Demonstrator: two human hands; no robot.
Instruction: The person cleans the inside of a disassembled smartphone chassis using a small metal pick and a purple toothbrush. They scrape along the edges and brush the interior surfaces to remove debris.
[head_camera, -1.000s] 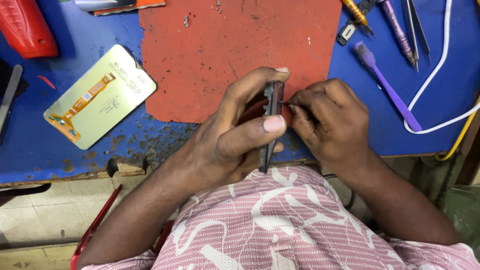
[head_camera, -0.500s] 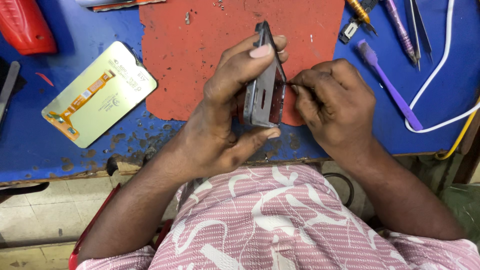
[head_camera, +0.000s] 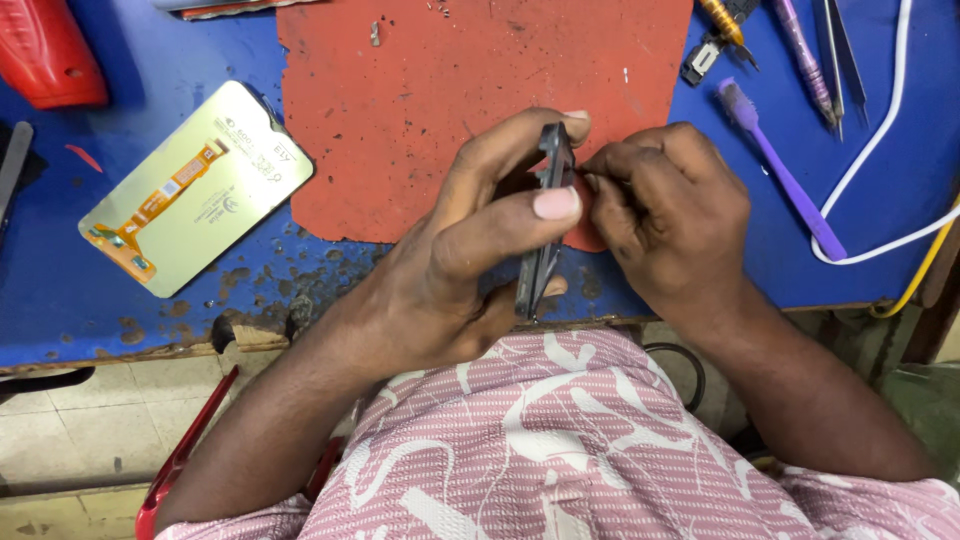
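Turned edge-on again, the phone (head_camera: 545, 225) sits gripped in the left hand (head_camera: 470, 250) over the bench's near edge; the right hand (head_camera: 665, 215) pinches at its upper side.

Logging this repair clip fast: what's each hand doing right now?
Left hand: closed around a dark phone frame, held on edge.
Right hand: fingertips pinched at the frame's upper edge; whether it holds anything cannot be told.
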